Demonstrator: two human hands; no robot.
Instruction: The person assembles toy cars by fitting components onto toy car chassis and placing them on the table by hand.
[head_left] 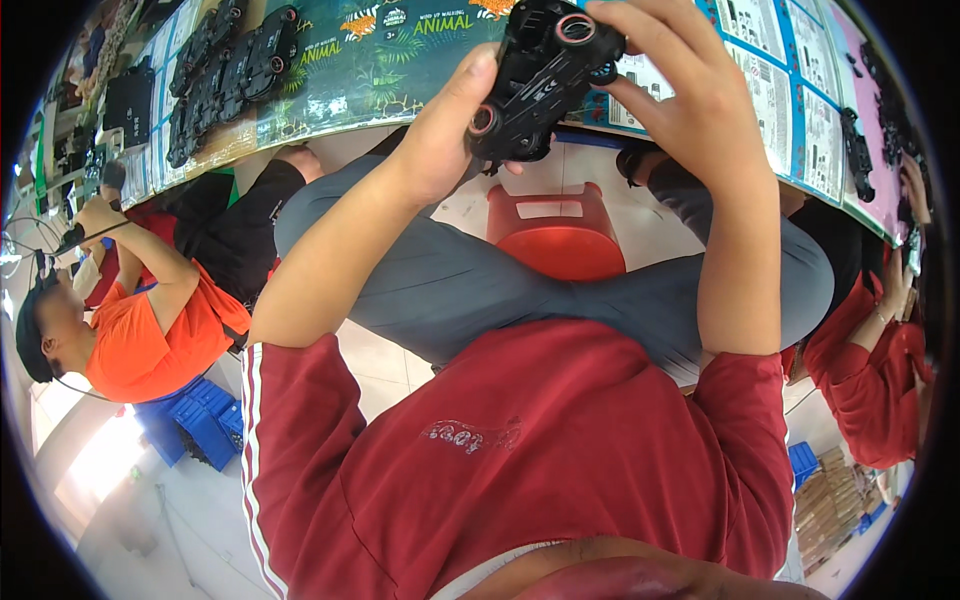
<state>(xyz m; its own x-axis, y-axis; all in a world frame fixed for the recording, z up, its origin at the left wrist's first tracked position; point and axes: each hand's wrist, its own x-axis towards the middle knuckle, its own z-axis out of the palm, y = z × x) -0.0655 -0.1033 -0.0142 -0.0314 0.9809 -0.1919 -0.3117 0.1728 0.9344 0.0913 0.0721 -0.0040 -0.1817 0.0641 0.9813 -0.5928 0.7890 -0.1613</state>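
Observation:
I hold a black plastic toy chassis [545,75] with pink-rimmed round parts in both hands above my lap. My left hand [440,140] grips its lower left end, thumb pressed beside a pink ring. My right hand [690,95] wraps over its upper right end, fingers curled over the top. The chassis hangs just in front of the table edge [400,115].
Several more black chassis [225,75] lie in rows on the table's left part, on printed green and blue card sheets [780,90]. A red stool [560,235] stands under the table. One person in orange [140,320] sits at my left, another in red [885,370] at my right. Blue crates [200,420] sit on the floor.

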